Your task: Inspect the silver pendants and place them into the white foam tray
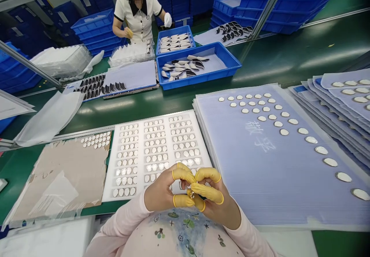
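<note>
Yellow finger cots capped both hands, closed around a tiny glinting piece.

The left hand and right hand met above the person's lap, wrists apart, fingers curled and clenched on a small metal part at their tips, its shape too small to tell. Behind them lay a white foam tray holding rows of silvery ovals; to the right, a ribbed pale-blue plastic sheet carried more glossy ovals.

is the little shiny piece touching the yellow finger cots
Touching. The head view shows the small shiny metal piece against the yellow finger cots of the right hand, with no gap visible.
</note>
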`<state>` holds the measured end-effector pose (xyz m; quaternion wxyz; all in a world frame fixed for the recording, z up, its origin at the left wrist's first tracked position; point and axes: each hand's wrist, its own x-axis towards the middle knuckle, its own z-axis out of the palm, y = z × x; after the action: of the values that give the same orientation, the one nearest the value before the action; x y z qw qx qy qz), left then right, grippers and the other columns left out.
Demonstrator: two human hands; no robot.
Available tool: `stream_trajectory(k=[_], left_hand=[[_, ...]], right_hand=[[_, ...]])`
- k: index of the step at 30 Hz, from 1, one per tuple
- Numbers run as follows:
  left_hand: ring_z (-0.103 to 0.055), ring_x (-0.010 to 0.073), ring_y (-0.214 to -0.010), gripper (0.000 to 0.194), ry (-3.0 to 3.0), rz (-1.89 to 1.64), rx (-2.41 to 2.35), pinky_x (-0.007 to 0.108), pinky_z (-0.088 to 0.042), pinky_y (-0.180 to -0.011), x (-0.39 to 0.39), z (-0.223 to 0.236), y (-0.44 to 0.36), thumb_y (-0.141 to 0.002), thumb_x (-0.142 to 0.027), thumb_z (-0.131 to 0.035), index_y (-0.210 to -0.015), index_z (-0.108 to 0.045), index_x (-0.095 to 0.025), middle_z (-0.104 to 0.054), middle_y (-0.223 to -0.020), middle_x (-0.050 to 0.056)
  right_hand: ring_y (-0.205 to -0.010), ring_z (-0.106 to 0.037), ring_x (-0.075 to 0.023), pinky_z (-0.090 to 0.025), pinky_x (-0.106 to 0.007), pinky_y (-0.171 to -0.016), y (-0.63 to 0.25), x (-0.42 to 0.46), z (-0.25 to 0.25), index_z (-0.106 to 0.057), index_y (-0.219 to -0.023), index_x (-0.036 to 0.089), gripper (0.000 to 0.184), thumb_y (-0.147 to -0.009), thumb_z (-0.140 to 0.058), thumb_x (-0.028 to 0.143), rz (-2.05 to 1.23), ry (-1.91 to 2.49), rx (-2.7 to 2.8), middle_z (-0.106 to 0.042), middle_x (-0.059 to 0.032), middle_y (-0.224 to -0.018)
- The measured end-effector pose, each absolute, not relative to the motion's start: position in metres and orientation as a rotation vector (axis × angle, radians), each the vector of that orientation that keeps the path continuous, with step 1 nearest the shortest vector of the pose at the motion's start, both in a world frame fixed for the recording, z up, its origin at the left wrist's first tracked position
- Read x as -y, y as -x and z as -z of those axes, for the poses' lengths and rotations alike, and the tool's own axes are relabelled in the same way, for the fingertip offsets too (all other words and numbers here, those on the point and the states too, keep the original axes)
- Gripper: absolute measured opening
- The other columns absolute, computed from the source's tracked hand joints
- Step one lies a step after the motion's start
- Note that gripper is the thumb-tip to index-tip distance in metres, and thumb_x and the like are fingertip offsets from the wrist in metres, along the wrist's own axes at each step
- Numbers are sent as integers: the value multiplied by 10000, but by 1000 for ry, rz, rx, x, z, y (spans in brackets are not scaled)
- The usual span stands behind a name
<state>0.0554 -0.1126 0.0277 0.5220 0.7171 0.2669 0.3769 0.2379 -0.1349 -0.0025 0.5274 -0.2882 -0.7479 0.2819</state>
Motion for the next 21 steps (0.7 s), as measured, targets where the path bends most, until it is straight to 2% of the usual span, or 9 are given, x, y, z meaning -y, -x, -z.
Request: stream_trajectory(k=[3, 5, 8, 12, 15, 21], left_hand=[[-558, 151, -818, 293, -1832, -960, -613, 297, -514, -755, 112, -27, -55, -895, -447, -676, -1110, -588, -269, -563, -941, 36], [-570, 156, -861, 306, -1898, -1005, -600, 307, -524, -785, 112, -28, -55, -900, -419, -677, -1159, -573, -295, -547, -965, 31], [-569, 161, -887, 353, -1997, -1087, -600, 315, -533, -803, 111, -29, -56, -897, -393, -687, -1208, -548, -302, -527, -979, 31], [-548, 159, -859, 361, -2157, -1148, -671, 298, -539, -750, 110, -32, -57, -911, -357, -672, -1232, -520, -295, -510, -983, 33], [-545, 153, -825, 361, -2242, -1156, -698, 285, -548, -705, 109, -33, -58, -927, -364, -647, -1251, -499, -302, -502, -985, 34], [-556, 146, -825, 362, -2305, -1194, -701, 287, -557, -709, 108, -31, -59, -946, -343, -624, -1284, -500, -301, -506, -987, 32]], right_hand=[[-704, -542, -114, -554, -281, -602, -239, 137, 1, -477, -1249, 360, 604, -811, -518, -55, -731, 634, 1763, -439, -30, -1049], [-703, -514, -128, -522, -274, -567, -241, 138, 1, -449, -1316, 346, 631, -812, -510, -30, -786, 612, 1724, -448, -38, -1030], [-657, -448, -139, -472, -305, -560, -245, 139, 1, -440, -1349, 304, 537, -864, -522, 89, -893, 632, 1622, -466, -51, -1016], [-662, -421, -157, -402, -298, -549, -249, 138, 5, -549, -1163, 283, 246, -931, -580, 360, -1038, 662, 1529, -482, -41, -939], [-677, -415, -165, -351, -283, -535, -251, 137, 9, -584, -1046, 272, 243, -909, -636, 465, -1133, 653, 1553, -498, -29, -870], [-629, -335, -136, -327, -294, -604, -249, 137, 11, -574, -994, 264, 272, -906, -627, 516, -1254, 723, 1569, -435, 22, -794]])
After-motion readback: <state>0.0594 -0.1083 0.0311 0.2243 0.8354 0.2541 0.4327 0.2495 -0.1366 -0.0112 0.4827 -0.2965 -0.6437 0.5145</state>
